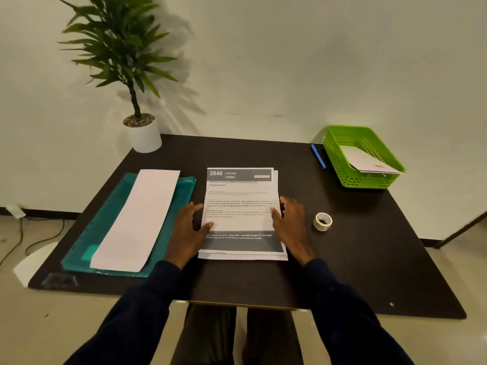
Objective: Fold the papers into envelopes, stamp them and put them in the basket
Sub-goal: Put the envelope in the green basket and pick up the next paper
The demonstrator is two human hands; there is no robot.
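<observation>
Dark bench (355, 259) carries everything within reach. Teal folder (87, 243) sits at left with a long white sheet (137, 219) lying on it; supply or half-made piece, cannot tell. Stack of printed papers (239, 206) is centred before the person, edges slightly fanned; sheet count unreadable, small print blurred. Green basket (353, 177) is at the far right, with one white envelope (369, 162) leaning inside, its mark too small to identify. Left hand (188, 230) and right hand (291, 222) flank the stack, fingers loose, thumbs on the paper edges, gripping nothing; judged to be squaring it for folding. Tape roll (322, 221) lies near the right hand; blue pen (318, 155) lies beside the basket. No stamp discernible.
</observation>
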